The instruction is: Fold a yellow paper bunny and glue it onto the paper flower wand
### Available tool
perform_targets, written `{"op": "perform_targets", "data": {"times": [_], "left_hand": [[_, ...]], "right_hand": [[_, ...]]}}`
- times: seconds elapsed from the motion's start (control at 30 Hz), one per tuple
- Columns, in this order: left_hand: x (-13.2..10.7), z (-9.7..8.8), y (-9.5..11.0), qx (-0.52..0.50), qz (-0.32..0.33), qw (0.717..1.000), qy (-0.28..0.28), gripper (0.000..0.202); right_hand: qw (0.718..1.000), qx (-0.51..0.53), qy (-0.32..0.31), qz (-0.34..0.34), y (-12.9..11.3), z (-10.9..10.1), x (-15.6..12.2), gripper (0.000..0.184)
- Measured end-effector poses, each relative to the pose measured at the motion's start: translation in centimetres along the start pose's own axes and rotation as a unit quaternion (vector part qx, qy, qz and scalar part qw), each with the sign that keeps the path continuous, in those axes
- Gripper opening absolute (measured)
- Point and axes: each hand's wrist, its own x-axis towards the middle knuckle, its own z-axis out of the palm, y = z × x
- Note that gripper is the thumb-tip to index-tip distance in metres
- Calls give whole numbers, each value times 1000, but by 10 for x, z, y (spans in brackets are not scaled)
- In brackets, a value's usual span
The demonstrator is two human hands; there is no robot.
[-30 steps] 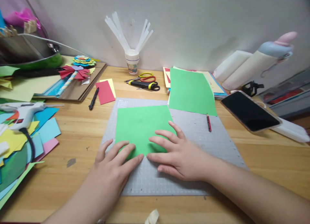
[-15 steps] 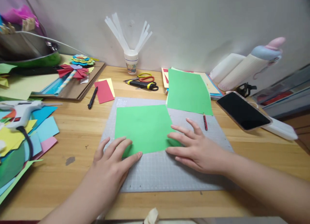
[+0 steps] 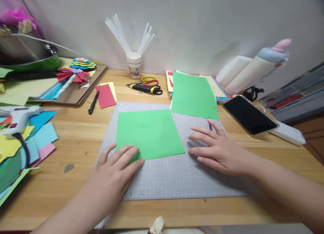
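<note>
A folded green paper (image 3: 148,132) lies on a grey cutting mat (image 3: 177,176) on the wooden desk. My left hand (image 3: 116,171) rests flat on the paper's near left corner, fingers spread and open. My right hand (image 3: 217,151) lies open on the mat, just right of the paper and apart from it. Its fingertips are close to a red pencil (image 3: 210,126). A second green sheet (image 3: 193,95) lies behind, partly on a stack of coloured paper.
Scissors (image 3: 145,85) and a cup of white sticks (image 3: 133,66) stand at the back. A phone (image 3: 249,114) lies right. A black pen (image 3: 92,102), red and yellow cards (image 3: 105,95), a glue gun (image 3: 17,117) and loose coloured sheets (image 3: 37,139) sit left.
My right hand slid to the right along the paper's near edge and off it onto the mat. My left hand stayed on the left corner.
</note>
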Motion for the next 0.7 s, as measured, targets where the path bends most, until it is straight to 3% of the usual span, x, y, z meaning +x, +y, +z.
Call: {"op": "perform_targets", "data": {"times": [0.1,0.2,0.33,0.7], "left_hand": [[12,-4,8,-24,11,999,-30,30],[25,-6,15,-5,28,997,-76,41],[38,-6,20,17,57,992,-114,51],[43,-17,9,57,92,989,-102,38]], "right_hand": [[997,52,37,32,-12,3,4,27],[992,88,51,69,-36,9,14,34],[986,104,69,110,-58,21,24,27],[978,119,118,123,-59,31,23,25]]}}
